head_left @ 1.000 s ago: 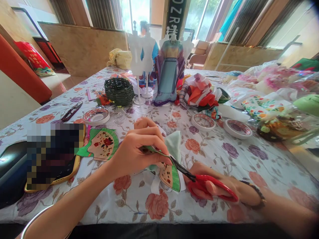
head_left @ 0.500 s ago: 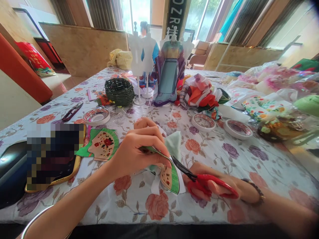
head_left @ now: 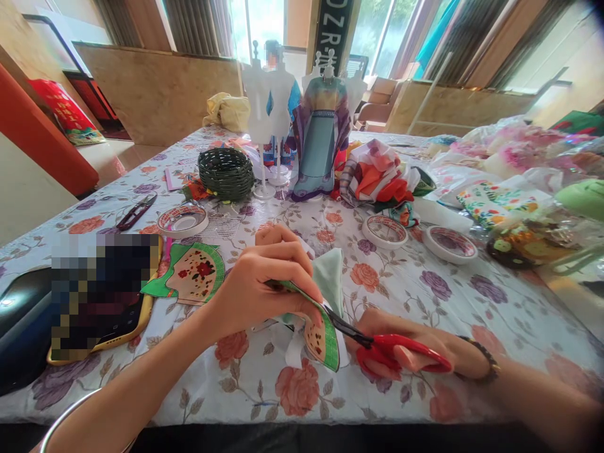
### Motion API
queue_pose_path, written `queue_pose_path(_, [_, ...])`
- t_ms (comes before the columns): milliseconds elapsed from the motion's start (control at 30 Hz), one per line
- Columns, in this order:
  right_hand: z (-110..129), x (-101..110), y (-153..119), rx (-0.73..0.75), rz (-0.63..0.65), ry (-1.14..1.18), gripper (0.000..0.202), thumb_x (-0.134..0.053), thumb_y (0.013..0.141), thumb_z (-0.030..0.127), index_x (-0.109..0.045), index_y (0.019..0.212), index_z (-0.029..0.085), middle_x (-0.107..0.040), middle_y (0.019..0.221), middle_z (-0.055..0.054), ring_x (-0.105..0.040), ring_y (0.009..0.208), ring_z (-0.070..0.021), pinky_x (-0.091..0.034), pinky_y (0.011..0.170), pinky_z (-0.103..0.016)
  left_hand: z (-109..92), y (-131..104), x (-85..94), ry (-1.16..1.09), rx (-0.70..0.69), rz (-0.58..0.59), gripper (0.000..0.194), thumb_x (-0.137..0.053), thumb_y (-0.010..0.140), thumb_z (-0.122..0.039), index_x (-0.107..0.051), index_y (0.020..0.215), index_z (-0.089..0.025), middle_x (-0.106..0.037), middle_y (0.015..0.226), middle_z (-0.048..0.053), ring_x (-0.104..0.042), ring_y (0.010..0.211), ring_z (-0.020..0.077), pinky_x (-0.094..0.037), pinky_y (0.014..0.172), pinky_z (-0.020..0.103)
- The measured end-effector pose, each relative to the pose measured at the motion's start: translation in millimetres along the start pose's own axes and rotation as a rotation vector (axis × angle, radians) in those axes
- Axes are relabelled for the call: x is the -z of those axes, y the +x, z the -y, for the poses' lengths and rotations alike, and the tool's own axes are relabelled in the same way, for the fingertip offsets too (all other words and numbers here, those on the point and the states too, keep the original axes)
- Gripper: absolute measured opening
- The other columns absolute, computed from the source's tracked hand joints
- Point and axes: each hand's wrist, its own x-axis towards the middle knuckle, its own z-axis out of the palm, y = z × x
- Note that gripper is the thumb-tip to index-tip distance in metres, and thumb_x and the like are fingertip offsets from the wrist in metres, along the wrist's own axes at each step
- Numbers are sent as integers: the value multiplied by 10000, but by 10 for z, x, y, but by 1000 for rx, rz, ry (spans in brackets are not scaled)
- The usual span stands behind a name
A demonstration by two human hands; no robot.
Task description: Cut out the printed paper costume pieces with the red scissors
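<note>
Between the thumb and fingers of my left hand (head_left: 271, 277) is a printed fabric piece (head_left: 321, 340) with a green border and a peach, dark-spotted middle. Red-handled scissors (head_left: 401, 355) are in my right hand (head_left: 425, 343), fingers through the loops. Their dark blades point left and touch the piece's green edge near my left fingertips. Pale green cloth (head_left: 329, 274) and a white strip hang behind the piece. A matching cut fabric piece (head_left: 195, 272) lies flat to the left of my left hand.
A phone in a yellow case (head_left: 111, 302) lies at left, near thread snips (head_left: 136, 212). Tape rolls (head_left: 183, 220) (head_left: 385, 231) (head_left: 450, 244), a dark wicker basket (head_left: 226, 174), small dress forms (head_left: 259, 107) and a fabric heap (head_left: 380, 176) stand farther back. Plastic-bagged items crowd the right.
The scissors have shifted slightly right and down, and the blades look closer together along the green edge. My left hand keeps its grip nearly unmoved.
</note>
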Motion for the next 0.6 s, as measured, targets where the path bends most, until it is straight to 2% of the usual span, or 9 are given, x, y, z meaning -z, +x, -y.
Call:
queue_pose_path(200, [116,5,34,34,34,-82,548,-433,882,662,-401,618,183,-378,558,41,-313,492,-67,-276,451,-227,10,12,-15,-27,-65,14,159,-751,761,-397,-735,720,-245,-665,655,-14,-536,674,140,-466,770,342])
queue_pose_path(367, [146,-17,47,33,24,-92,566,-408,884,684,-398,618,185,-349,560,54,-287,490,-66,-262,444,-220,-16,7,-33,-42,-43,24,115,-760,763,-347,-744,725,-239,-679,670,4,-538,738,158,-475,738,321])
queue_pose_path(600, [121,-41,3,-12,-14,-88,596,-383,858,743,-423,654,184,-358,582,52,-311,502,-75,-275,460,-228,-29,9,-32,-55,4,42,121,-758,772,-355,-748,718,-247,-682,673,7,-547,754,166,-477,728,332])
